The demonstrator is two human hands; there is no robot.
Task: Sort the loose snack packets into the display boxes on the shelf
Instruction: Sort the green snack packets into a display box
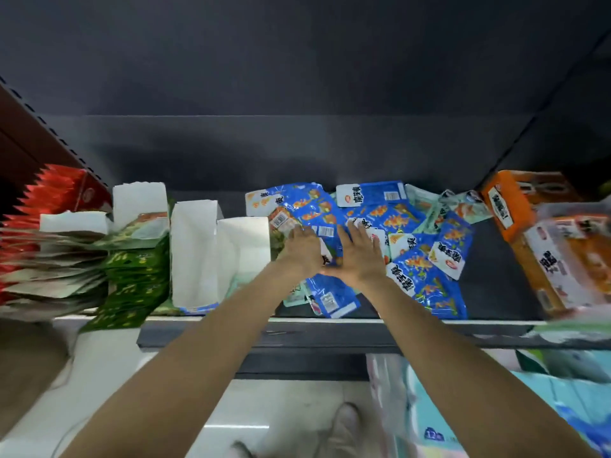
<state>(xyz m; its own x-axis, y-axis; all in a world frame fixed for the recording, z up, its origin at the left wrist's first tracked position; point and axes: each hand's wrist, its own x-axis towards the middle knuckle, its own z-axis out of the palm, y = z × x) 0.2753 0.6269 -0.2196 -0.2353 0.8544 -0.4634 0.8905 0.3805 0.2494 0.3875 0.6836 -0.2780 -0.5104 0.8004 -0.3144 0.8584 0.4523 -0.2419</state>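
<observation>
Both hands, left (302,249) and right (358,256), are pressing flat, fingers spread, on the blue packets (410,246) heaped right of the white box (243,252), where careless gathering risks sliding some off the shelf (496,292).

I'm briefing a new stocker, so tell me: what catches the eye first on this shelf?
The heap of blue packets in the middle of the shelf, with the left hand and right hand lying flat on it. Left of it stand white boxes and green packets; orange boxes sit at right.
</observation>
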